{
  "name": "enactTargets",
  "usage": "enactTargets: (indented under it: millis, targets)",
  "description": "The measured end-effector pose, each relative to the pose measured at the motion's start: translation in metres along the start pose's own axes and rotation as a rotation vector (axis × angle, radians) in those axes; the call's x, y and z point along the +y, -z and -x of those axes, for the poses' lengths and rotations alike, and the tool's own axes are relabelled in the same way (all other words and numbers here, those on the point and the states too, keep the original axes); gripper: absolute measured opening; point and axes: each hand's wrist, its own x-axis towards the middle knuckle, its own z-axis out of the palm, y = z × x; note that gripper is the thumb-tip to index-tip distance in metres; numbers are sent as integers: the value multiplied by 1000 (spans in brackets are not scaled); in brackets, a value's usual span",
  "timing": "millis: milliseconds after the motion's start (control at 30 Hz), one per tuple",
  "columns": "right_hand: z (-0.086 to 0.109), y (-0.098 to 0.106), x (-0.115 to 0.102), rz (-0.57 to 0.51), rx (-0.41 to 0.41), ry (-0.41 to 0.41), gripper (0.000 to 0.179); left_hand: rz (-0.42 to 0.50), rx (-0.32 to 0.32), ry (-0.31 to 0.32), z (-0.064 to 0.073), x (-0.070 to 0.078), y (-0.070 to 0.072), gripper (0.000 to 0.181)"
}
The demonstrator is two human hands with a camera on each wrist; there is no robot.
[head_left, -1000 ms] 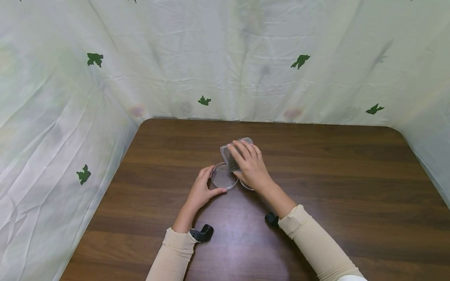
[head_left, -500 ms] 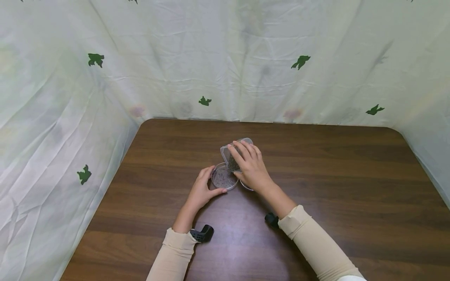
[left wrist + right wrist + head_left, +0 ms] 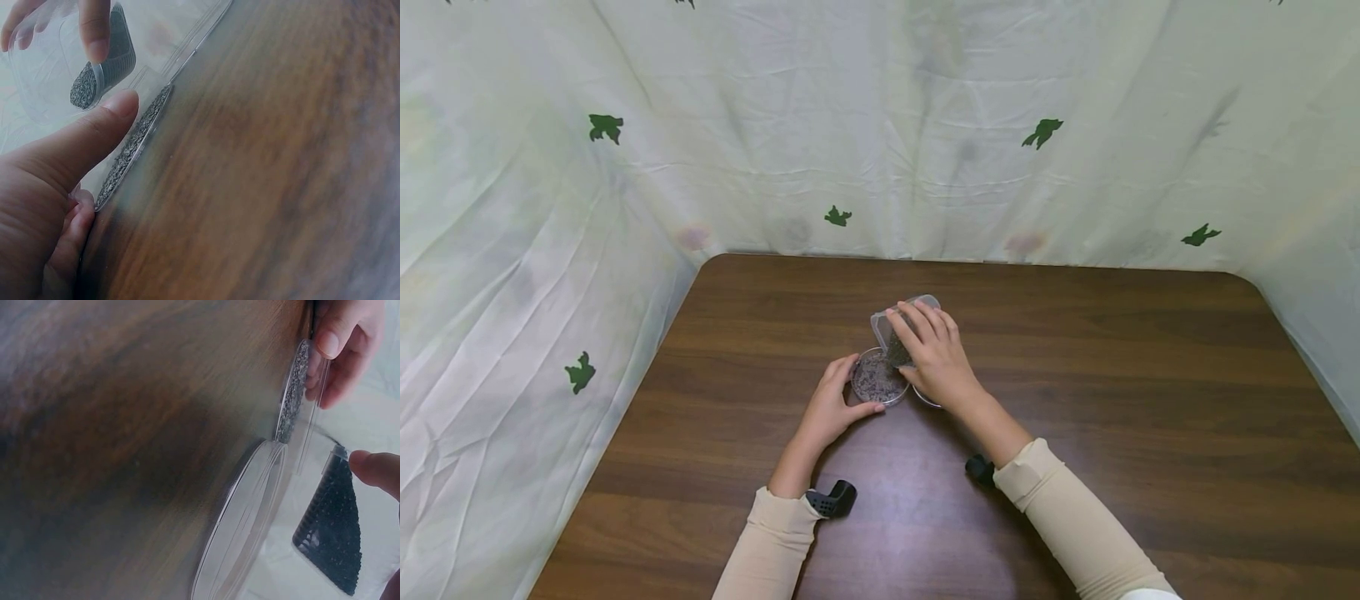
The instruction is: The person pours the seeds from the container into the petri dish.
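Observation:
My left hand (image 3: 831,407) holds a round clear petri dish (image 3: 898,398) on the table, thumb at its near rim and fingers round its far left side. Dark grey granules (image 3: 134,147) cover the dish's floor. Above its right edge, my right hand (image 3: 942,358) grips a clear plastic tub (image 3: 880,323) by its sides, tilted with its mouth toward the dish. More dark granules (image 3: 334,525) lie banked inside the tub, reaching its lower edge. A second clear round dish (image 3: 240,519) stands right beside the first, partly hidden under my right hand in the head view.
The brown wooden table (image 3: 1112,375) extends to both sides. A pale cloth (image 3: 760,133) with green bird-like shapes hangs behind the table and at its sides. Black wrist devices (image 3: 833,499) sit at both cuffs.
Granules have fallen from the tub into the left dish, which was almost bare and now has a dense dark layer. Both hands have stayed in place.

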Motion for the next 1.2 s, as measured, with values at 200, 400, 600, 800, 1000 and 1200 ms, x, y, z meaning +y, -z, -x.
enactTargets:
  millis: [200, 400, 600, 800, 1000, 1200]
  targets:
    - [0, 0, 0, 0, 11, 6, 101, 5, 4, -5, 1, 0, 0, 88]
    - [0, 0, 0, -4, 25, 9, 101, 6, 5, -2, 0, 0, 0, 87]
    - [0, 1, 0, 3, 15, 5, 101, 8, 8, -1, 0, 0, 0, 87]
    - [0, 0, 0, 2, 9, 1, 101, 9, 11, -5, 0, 1, 0, 87]
    - [0, 0, 0, 4, 5, -1, 101, 5, 12, -7, 0, 0, 0, 87]
    - [2, -1, 1, -2, 17, 1, 101, 9, 11, -8, 0, 1, 0, 87]
